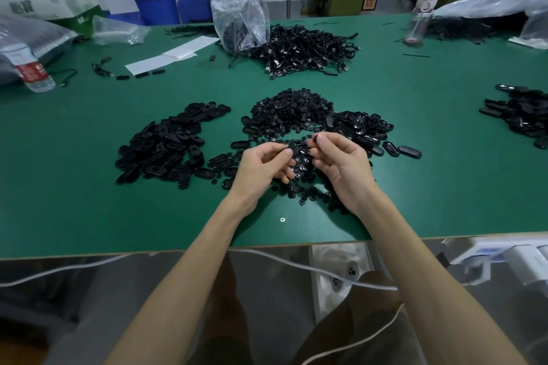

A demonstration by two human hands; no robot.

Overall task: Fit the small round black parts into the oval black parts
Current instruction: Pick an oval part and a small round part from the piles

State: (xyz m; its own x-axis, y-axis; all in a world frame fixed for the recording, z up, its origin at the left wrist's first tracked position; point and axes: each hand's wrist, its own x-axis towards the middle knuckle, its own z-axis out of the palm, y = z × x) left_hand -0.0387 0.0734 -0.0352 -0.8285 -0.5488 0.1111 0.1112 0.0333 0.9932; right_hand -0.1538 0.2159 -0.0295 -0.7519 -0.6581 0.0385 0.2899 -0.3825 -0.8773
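At the far left of the green table (89,216) a water bottle (31,69) lies tilted beside clear plastic bags. Right of it, white paper strips (169,56) lie flat. Nearer, on the left, sits a pile of oval black parts (166,145). The left hand (262,166) hovers just above the table, its thumb and fingers pinched on one oval part (293,149), held close to the right hand. Beyond the hands, in the middle, a heap of small round parts (292,111) spreads toward them, with loose pieces scattered under the fingers. Far behind it lies a tangle of black cords (302,50) next to a clear bag (241,24). The right hand (341,163) has its thumb and forefinger closed on a small dark piece (318,137), seemingly one of the round parts, though it is too hidden to be sure. Just right of the hands lies another cluster of oval shells (364,127). At the far right edge sits one more black pile (522,114)
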